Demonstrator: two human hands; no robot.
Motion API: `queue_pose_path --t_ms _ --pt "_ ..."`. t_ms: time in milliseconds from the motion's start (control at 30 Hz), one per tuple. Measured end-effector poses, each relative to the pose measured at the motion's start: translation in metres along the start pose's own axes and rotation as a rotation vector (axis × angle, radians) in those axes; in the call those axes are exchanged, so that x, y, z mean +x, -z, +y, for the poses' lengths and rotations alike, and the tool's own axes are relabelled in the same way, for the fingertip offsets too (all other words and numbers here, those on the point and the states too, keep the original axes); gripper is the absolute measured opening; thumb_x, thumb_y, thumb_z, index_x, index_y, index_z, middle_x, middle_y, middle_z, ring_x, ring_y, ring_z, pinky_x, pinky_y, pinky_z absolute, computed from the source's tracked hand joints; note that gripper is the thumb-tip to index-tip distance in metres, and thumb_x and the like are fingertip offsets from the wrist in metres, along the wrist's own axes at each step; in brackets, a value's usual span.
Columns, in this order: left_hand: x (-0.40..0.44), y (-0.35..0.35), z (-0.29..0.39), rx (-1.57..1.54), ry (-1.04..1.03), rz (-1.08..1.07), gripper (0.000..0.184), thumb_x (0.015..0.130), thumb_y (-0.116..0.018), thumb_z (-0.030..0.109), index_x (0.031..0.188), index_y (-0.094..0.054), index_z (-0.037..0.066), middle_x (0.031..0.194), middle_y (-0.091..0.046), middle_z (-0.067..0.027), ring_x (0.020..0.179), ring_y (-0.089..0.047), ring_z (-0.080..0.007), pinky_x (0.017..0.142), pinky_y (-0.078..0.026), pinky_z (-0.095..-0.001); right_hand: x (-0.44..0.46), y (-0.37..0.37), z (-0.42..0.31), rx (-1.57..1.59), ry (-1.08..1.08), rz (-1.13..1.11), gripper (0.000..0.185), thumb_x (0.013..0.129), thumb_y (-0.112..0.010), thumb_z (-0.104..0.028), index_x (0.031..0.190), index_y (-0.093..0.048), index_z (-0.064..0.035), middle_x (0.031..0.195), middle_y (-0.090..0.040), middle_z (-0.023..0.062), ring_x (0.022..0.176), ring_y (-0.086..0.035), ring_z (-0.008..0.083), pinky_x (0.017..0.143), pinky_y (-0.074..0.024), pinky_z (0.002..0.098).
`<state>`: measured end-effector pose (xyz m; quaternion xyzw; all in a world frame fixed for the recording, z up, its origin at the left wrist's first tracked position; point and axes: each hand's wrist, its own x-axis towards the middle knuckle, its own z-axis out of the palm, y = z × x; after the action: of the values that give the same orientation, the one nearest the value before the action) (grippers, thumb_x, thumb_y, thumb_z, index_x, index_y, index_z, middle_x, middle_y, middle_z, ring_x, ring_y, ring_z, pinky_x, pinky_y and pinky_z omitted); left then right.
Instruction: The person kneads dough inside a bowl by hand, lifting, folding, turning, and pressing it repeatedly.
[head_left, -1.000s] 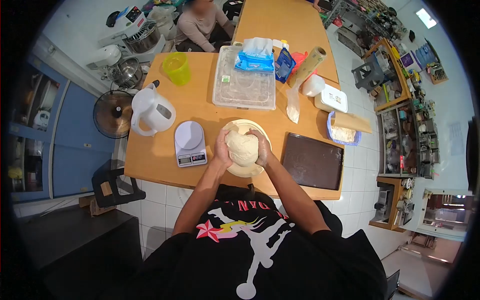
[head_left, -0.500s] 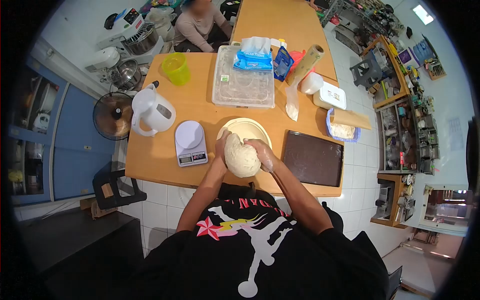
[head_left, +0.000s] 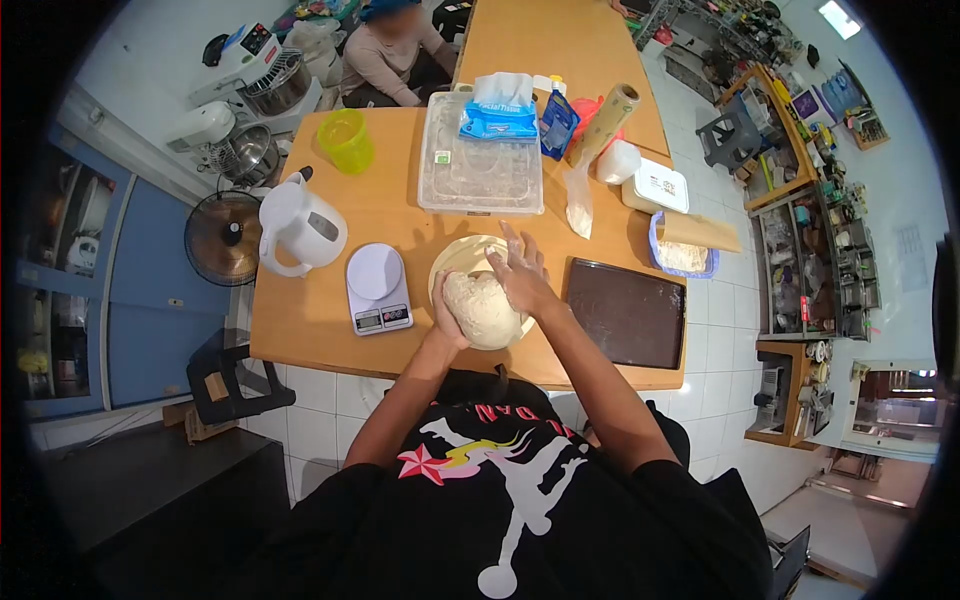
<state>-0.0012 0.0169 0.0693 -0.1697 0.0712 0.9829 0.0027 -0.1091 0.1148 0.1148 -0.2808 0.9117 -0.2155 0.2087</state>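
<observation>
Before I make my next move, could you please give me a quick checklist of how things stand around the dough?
1. Left hand against the dough: ok, cupped around its left side.
2. Right hand gripping: not ok, its fingers are spread at the dough's upper right.
3. Dough resting in the bowl: cannot tell, it hides the contact.
4. Kitchen scale clear of both hands: ok, it stands left of the bowl.
5. Tray spotless: not ok, whitish marks show.
</observation>
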Motion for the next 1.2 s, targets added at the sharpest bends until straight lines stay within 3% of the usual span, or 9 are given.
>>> queue_pose_path --t_ms 233,367,500,633,867,967,1067,1133,1200 --pt "0.041 0.047 0.008 0.223 -0.316 0.385 0.032 0.091 -0.048 0.031 0.093 -0.062 0.003 0.081 -0.063 -0.0063 0.075 -0.064 -0.0187 0.067 -0.053 -0.0337 -0.021 -0.031 -0.013 0.233 0.273 0.063 0.044 0.096 -0.047 -0.036 0.124 -0.055 -0.0037 0.118 -0.059 0.027 0.112 -0.055 0.0403 0.099 -0.04 0.0427" --pt "0.03 0.029 0.007 0.635 -0.491 0.453 0.026 0.091 -0.049 0.022 0.079 -0.061 0.002 0.073 -0.058 -0.0035 0.065 -0.055 -0.0133 0.057 -0.046 -0.0304 -0.025 -0.036 -0.022 0.298 -0.054 0.344 0.046 0.089 -0.058 -0.044 0.105 -0.064 -0.0019 0.093 -0.067 0.0218 0.088 -0.064 0.0358 0.085 -0.0481 0.04" --pt "0.023 0.025 0.012 0.637 -0.4 0.362 0.025 0.092 -0.048 0.022 0.079 -0.06 0.003 0.073 -0.058 -0.0037 0.065 -0.055 -0.013 0.06 -0.047 -0.0299 0.003 -0.045 0.017 0.779 -0.256 -0.034 0.038 0.089 -0.059 -0.034 0.093 -0.063 0.0036 0.077 -0.064 0.0128 0.063 -0.062 0.0195 0.066 -0.0519 0.0335" --pt "0.041 0.054 0.006 0.543 -0.289 0.288 0.026 0.092 -0.047 0.022 0.086 -0.061 0.002 0.078 -0.062 -0.0061 0.067 -0.061 -0.0156 0.06 -0.05 -0.0328 0.011 -0.041 0.025 1.407 -0.415 -0.267 0.032 0.087 -0.06 -0.028 0.091 -0.062 0.0044 0.077 -0.063 0.0118 0.063 -0.063 0.0212 0.058 -0.0531 0.0346" --pt "0.028 0.004 0.028 1.672 -0.37 0.609 0.027 0.092 -0.057 0.029 0.085 -0.066 0.004 0.081 -0.065 -0.0142 0.072 -0.061 -0.0297 0.068 -0.048 -0.0361 0.019 -0.037 0.029 0.748 -0.307 0.093 0.047 0.094 -0.05 -0.038 0.08 -0.066 0.0037 0.071 -0.064 0.0177 0.07 -0.065 0.0289 0.07 -0.05 0.039" --pt "0.027 0.009 0.027 1.927 -0.949 0.623 0.02 0.086 -0.064 0.026 0.088 -0.067 0.006 0.09 -0.065 -0.0185 0.086 -0.059 -0.0374 0.077 -0.047 -0.0423 0.027 -0.051 0.039 0.566 -0.265 0.172 0.049 0.096 -0.046 -0.039 0.08 -0.066 0.0017 0.074 -0.065 0.0219 0.076 -0.064 0.0381 0.074 -0.0482 0.0451" --pt "0.028 0.012 0.044 1.863 -0.997 0.707 0.019 0.084 -0.066 0.022 0.088 -0.067 0.003 0.085 -0.067 -0.0137 0.093 -0.059 -0.0362 0.083 -0.044 -0.0452 0.027 -0.066 0.041 0.395 -0.2 0.247 0.044 0.096 -0.046 -0.036 0.083 -0.065 0.0007 0.077 -0.065 0.0237 0.077 -0.062 0.0427 0.074 -0.0471 0.0485" --pt "0.029 0.026 0.042 1.956 -0.794 0.727 0.029 0.084 -0.064 0.026 0.104 -0.062 0.005 0.104 -0.063 -0.0176 0.108 -0.055 -0.0364 0.093 -0.041 -0.0464 0.027 -0.093 0.046 0.291 -0.17 0.355 0.039 0.095 -0.048 -0.033 0.084 -0.065 0.001 0.073 -0.064 0.024 0.073 -0.062 0.0418 0.072 -0.0474 0.0476" --pt "0.033 0.048 0.033 2.032 -0.695 0.752 0.04 0.086 -0.06 0.029 0.117 -0.057 0.006 0.119 -0.058 -0.0256 0.117 -0.051 -0.0389 0.1 -0.04 -0.0467 0.03 -0.113 0.055 0.25 -0.12 0.303 0.028 0.094 -0.05 -0.026 0.094 -0.063 -0.0008 0.094 -0.063 0.0265 0.088 -0.059 0.0441 0.078 -0.0465 0.0496"
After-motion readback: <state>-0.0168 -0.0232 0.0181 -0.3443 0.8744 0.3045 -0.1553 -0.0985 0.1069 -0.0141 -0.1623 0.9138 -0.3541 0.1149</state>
